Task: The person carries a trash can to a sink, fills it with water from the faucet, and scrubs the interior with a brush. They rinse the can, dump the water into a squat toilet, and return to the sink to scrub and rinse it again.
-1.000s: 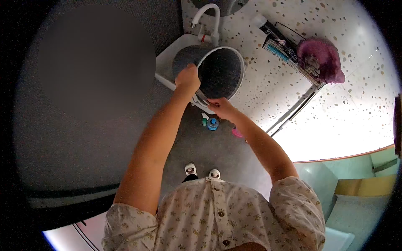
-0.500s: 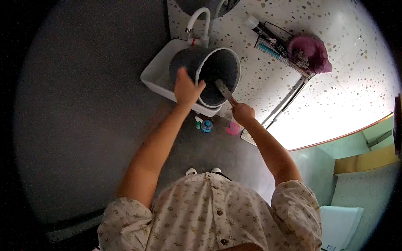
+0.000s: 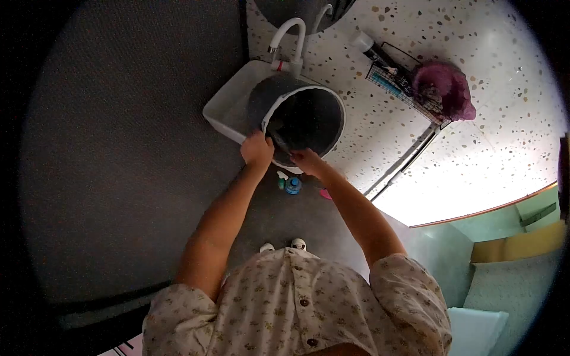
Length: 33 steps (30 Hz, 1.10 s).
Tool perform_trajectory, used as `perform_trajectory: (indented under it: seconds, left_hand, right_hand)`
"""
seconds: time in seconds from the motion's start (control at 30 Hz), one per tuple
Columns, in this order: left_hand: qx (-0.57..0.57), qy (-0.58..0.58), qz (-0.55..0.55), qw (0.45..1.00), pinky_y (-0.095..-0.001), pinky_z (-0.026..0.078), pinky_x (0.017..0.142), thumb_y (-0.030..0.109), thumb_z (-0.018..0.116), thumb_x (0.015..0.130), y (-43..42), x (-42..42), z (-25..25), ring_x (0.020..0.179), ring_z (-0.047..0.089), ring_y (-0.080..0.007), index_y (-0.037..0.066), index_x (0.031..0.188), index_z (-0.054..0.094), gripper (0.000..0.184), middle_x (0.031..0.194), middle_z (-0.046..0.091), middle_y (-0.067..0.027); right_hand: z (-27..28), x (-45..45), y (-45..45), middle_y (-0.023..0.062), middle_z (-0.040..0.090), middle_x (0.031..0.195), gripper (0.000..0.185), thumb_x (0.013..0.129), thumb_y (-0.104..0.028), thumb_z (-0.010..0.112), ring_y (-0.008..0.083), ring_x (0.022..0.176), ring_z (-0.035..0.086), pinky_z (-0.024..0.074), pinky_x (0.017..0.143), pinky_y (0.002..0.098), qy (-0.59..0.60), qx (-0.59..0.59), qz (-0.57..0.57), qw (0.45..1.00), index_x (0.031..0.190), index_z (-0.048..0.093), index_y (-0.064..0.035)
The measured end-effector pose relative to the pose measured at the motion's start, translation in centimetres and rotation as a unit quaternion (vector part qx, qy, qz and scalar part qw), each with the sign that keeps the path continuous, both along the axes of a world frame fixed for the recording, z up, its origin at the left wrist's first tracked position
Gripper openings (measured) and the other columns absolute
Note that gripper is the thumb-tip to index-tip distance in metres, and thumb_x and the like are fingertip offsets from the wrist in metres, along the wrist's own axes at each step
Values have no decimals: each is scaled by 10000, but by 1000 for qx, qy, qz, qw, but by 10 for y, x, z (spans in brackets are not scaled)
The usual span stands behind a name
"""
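A dark grey bucket [image 3: 260, 99] lies tilted in the white washbasin [image 3: 222, 108], its pale-rimmed mouth turned to the right and towards me. My left hand [image 3: 257, 149] is closed on the near left part of the rim. Just inside the near edge of the mouth, my right hand [image 3: 306, 160] is closed round a narrow, flat tool that looks like a brush [image 3: 278, 136]. The tool reaches into the bucket along its left inner wall; most of it is lost in shadow. Behind the bucket stands a white curved tap [image 3: 291, 26].
A wire rack [image 3: 409, 98] on the speckled wall holds a tube and a purple bag [image 3: 445, 89]. On the floor below the basin are a blue bottle [image 3: 293, 185], a green bottle [image 3: 281, 181] and a pink object [image 3: 325, 194]. A dark partition [image 3: 130, 130] rises on the left.
My left hand has come down from beside the bucket onto its rim. The right hand has moved left, bringing the tool to the bucket's left inner wall. The bucket's mouth faces me more.
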<state>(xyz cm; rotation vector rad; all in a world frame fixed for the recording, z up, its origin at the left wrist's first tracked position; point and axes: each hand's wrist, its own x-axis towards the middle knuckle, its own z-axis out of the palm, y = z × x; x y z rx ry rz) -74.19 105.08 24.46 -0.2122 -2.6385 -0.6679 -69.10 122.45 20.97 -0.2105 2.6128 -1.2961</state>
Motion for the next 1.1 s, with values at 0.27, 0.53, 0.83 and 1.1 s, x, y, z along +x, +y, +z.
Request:
perform_trajectory:
  seconds: [0.27,0.53,0.83,1.1]
  left_hand:
    - [-79,-57,-33,995,-399,515,612,140,610,768,13,-8,62,717,626,-314,12,822,554,150,777,616,-162]
    - [-114,-109,-46,986,-412,537,678,121,585,812,26,-20,87,832,638,-318,0,927,569,167,898,628,-183]
    - [-159,-169,-58,971,-411,532,655,81,585,815,28,-31,109,842,630,-320,-4,991,560,197,939,609,-187]
    - [-169,-218,-52,960,-413,522,696,116,581,827,29,-33,114,858,618,-317,-9,986,567,202,934,606,-192]
  right_hand:
    - [52,-56,30,124,556,1141,281,878,-193,512,321,1013,566,491,828,415,-50,569,-30,820,1146,591,-171]
    - [-31,-113,-25,216,608,1023,252,823,-154,550,381,934,588,508,717,456,-36,271,-8,962,1022,618,-16]
    - [69,-82,19,114,532,1199,357,871,-153,512,273,1091,524,482,827,414,-81,504,-23,860,1227,512,-134]
    - [-7,-97,-7,198,611,1022,272,822,-96,539,304,918,615,520,691,429,-51,434,64,897,1081,590,-32]
